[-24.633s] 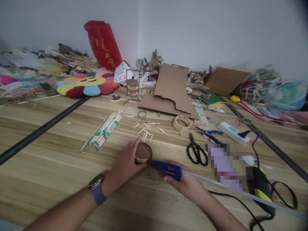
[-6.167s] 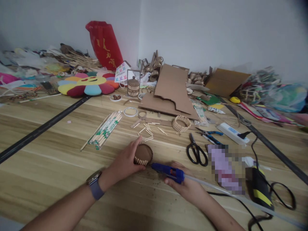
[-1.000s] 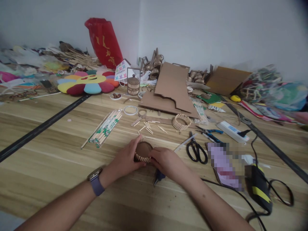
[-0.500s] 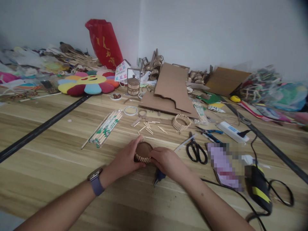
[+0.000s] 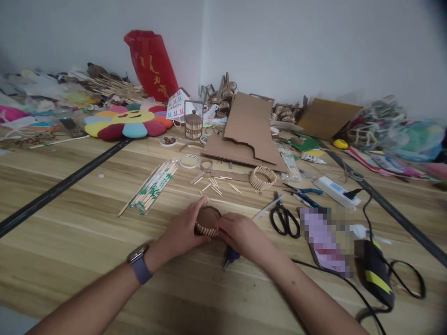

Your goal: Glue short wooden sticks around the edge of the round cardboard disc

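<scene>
Between my two hands is a small round basket (image 5: 208,228), with a brown cardboard inside and short wooden sticks standing side by side around its wall. My left hand (image 5: 181,230) wraps its left side, thumb low at the front and fingers behind. At the right rim, the fingertips of my right hand (image 5: 240,232) are pinched against the wall; whether a stick is between them is hidden. Under my right hand pokes out the dark blue nozzle end of a glue gun (image 5: 231,255), the rest covered. Beyond the basket lie loose short sticks (image 5: 215,186) and a stick ring (image 5: 262,178).
Black-handled scissors (image 5: 284,218), pliers (image 5: 307,193) and a pixelated phone-like object (image 5: 324,242) lie to the right, with a black cord (image 5: 331,270). Bundled sticks (image 5: 153,186) lie left. Cardboard sheets (image 5: 247,125) and a finished lidded basket (image 5: 193,124) stand behind.
Hardly anything differs. Both hands stay on the basket in the same grip, and the view has shifted very slightly.
</scene>
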A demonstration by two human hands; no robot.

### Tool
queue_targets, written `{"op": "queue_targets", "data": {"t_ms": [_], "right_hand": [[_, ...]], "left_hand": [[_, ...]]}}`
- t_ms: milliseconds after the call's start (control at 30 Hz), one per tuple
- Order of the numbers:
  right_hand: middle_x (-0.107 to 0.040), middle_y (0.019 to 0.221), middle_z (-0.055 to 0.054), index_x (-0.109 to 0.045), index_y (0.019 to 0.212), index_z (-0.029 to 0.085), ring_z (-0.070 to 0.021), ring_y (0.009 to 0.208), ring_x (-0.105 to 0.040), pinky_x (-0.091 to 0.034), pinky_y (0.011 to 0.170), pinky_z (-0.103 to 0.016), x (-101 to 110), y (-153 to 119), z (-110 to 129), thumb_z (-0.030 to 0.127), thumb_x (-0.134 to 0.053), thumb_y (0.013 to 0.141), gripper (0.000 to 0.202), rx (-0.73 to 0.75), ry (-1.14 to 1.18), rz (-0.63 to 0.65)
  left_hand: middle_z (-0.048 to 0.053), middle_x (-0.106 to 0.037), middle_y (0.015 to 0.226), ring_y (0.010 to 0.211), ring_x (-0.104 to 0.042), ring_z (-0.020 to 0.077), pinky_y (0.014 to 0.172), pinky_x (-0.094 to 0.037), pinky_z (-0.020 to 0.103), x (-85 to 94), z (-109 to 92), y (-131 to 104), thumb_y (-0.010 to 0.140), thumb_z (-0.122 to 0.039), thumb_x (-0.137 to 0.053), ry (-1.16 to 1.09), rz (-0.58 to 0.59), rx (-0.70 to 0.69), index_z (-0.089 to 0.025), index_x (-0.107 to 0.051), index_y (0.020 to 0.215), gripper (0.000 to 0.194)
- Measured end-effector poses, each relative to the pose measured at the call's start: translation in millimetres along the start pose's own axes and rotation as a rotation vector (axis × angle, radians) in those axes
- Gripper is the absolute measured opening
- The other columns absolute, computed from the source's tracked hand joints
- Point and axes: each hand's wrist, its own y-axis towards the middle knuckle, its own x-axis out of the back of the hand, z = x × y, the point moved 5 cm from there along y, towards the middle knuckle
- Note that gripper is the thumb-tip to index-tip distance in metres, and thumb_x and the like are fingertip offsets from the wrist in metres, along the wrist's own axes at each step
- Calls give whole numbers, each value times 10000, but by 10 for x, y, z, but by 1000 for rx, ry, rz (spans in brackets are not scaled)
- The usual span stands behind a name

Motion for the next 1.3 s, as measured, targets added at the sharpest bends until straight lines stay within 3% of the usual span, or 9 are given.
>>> {"op": "queue_targets", "data": {"t_ms": [167,300,433,600,833,1067,1200,1300], "right_hand": [[-726,1132,-114,-653,1241,162,-260,1053,-668,-489,865,-323,211,-115,-41,218,-742,908,350,-2,140,-118],[-716,982,-81,-692,1037,188,-237,951,-670,-497,817,-318,357,-357,-223,207,-629,971,93,-27,160,-226],[-688,877,-71,-658,854,197,-239,859,-661,-485,762,-326,271,-656,-503,258,-556,1004,192,-170,129,-125],[-690,956,-60,-654,934,207,-239,873,-661,-478,745,-309,39,-882,-720,238,-672,910,44,-297,205,34],[-715,1051,-75,-696,1053,211,-236,939,-677,-503,834,-307,-73,-847,-702,130,-657,829,242,-228,298,24],[-742,1075,-94,-705,1095,220,-270,1007,-679,-514,890,-353,37,-911,-643,225,-591,883,241,-206,386,-9],[-725,1085,-103,-678,1073,207,-270,1009,-665,-518,886,-362,112,-927,-631,278,-586,870,235,-249,454,-105],[-706,983,-72,-663,1018,214,-245,902,-658,-532,805,-331,148,-944,-654,342,-619,845,219,-288,538,-198]], "left_hand": [[165,-377,1618,1489,-376,384,1216,-332,605,40,5,2,726,-212,-838,-12,21,-14,-261,-234,1578,1045],[159,-333,1634,1511,-329,388,1225,-305,630,67,-6,-13,687,-169,-858,10,15,-44,-267,-221,1579,1101],[172,-312,1635,1522,-289,417,1215,-315,651,41,-37,-44,593,-223,-957,59,-53,-83,-280,-193,1580,1249],[200,-293,1625,1517,-293,430,1192,-332,675,-31,-98,-59,586,-193,-971,158,-173,-124,-306,-147,1575,1293],[225,-303,1608,1516,-293,426,1184,-340,670,-67,-147,-47,640,-164,-938,240,-235,-124,-295,-120,1576,1250],[201,-345,1592,1503,-328,390,1197,-342,635,-90,-134,-55,716,-110,-835,238,-262,-158,-273,-158,1575,1106],[210,-359,1581,1492,-344,392,1190,-355,632,-85,-112,-57,719,-114,-817,238,-257,-164,-248,-164,1575,1084],[206,-358,1587,1495,-342,390,1189,-357,630,-66,-108,-60,733,-126,-800,229,-247,-171,-243,-170,1577,1060]]}}
